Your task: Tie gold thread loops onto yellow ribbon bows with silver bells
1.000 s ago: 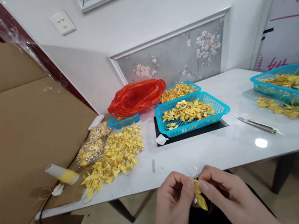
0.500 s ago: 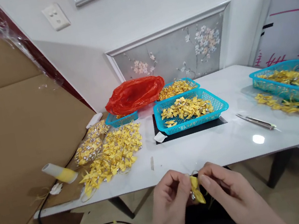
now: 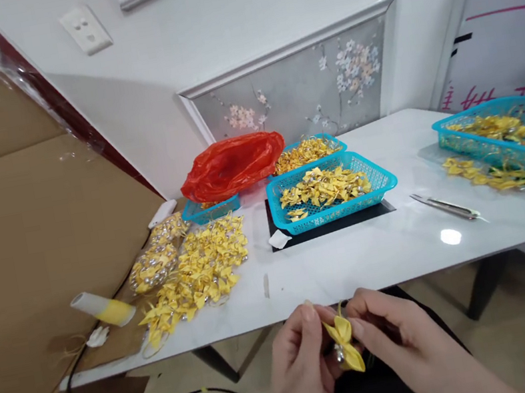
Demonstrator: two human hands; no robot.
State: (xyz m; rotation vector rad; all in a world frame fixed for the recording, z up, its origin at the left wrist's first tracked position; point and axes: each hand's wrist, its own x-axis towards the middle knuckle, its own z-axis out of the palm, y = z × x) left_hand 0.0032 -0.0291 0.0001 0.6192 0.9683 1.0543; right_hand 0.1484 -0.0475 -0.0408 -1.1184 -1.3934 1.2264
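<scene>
In front of the table edge, a yellow ribbon bow with small silvery bells or beads hangs between my two hands. My right hand pinches the bow's right side with thumb and forefinger. My left hand is closed at its left side, its thumb pointing up and its fingers curled behind the bow. A thin yellow cord sticks up from the top of the bow. The undersides of both hands' fingers are partly hidden.
A heap of similar bows lies on the table's left, beside a cardboard sheet. Blue baskets of bows stand behind, near a red plastic bag. Thread snips and another blue basket are on the right.
My left thumb has lifted off the bow and points up. The bow has turned so its front and silvery beads face me more. The view has shifted slightly.
</scene>
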